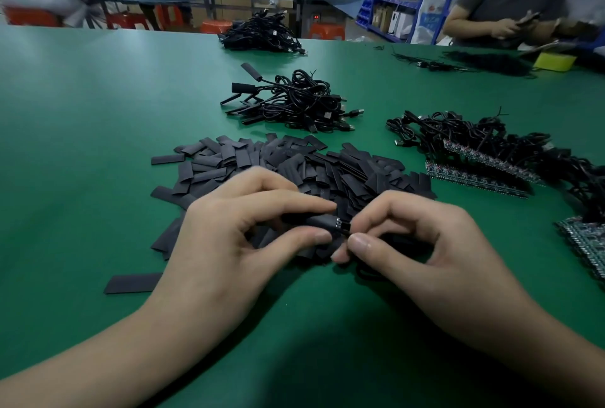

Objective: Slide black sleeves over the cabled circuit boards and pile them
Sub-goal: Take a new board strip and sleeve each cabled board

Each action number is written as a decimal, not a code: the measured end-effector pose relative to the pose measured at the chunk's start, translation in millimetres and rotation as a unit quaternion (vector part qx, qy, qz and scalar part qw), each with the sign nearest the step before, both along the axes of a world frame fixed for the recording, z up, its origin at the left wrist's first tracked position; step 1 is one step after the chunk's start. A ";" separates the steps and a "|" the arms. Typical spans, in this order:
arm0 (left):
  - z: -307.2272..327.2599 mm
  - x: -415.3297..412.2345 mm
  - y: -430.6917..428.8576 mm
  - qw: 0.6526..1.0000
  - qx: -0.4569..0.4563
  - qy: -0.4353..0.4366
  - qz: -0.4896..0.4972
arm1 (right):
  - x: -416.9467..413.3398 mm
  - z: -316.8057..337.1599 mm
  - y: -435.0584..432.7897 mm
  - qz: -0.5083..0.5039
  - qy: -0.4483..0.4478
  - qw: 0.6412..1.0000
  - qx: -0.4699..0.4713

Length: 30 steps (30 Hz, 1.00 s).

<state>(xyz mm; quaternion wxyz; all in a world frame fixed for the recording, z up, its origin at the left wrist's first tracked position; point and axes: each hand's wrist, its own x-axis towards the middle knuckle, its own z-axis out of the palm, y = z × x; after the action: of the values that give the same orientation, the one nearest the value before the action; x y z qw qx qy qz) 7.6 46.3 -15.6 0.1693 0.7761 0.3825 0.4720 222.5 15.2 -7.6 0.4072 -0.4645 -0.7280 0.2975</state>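
my left hand (229, 237) pinches a sleeve (314, 221) between thumb and forefinger; my right hand (425, 244) pinches the board (342, 226) where it shows at the sleeve's right mouth. both sit just above the heap (294, 165). the sleeve's long axis runs left to right, hand to hand. i judge the board must travel leftward; the pile (294, 103) lies ahead.

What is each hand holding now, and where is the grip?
The left hand pinches a black sleeve near its open end. The right hand pinches the exposed end of the circuit board sticking out of it.
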 end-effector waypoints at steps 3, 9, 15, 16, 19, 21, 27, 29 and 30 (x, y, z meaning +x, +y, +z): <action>-2.4 0.5 0.2 1.000 -0.003 -0.007 0.026 | -5.6 -1.4 -4.1 -0.022 -0.017 0.999 0.042; -2.5 2.7 -0.8 0.999 -0.018 -0.038 0.005 | -9.5 -0.5 -8.5 -0.060 -0.057 0.989 0.123; 0.3 3.3 -4.1 0.998 -0.016 -0.054 -0.032 | -11.6 1.1 -10.0 -0.064 -0.099 0.979 0.169; 0.6 3.6 -4.7 0.998 -0.013 -0.054 -0.033 | -11.6 1.3 -9.9 -0.065 -0.103 0.978 0.170; 1.9 5.1 -6.0 0.998 0.001 -0.052 -0.029 | -11.2 0.8 -8.8 -0.061 -0.092 0.980 0.167; 2.5 5.8 -6.2 0.998 0.007 -0.052 -0.028 | -11.3 0.4 -8.6 -0.053 -0.076 0.982 0.161; 1.6 5.3 -5.8 0.997 0.014 -0.064 -0.029 | -11.8 0.1 -8.2 -0.048 -0.053 0.986 0.149; 1.2 5.3 -5.7 0.997 0.011 -0.064 -0.030 | -11.3 -0.1 -8.4 -0.047 -0.049 0.988 0.140; 1.0 5.3 -5.2 0.997 0.006 -0.064 -0.032 | -10.8 -0.4 -8.7 -0.046 -0.046 0.989 0.134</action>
<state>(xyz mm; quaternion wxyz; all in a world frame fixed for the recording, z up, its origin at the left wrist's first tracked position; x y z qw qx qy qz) 13.0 41.2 -14.6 0.2034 0.7571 0.3432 0.5173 211.8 6.5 -8.0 0.4451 -0.4520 -0.7571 0.1559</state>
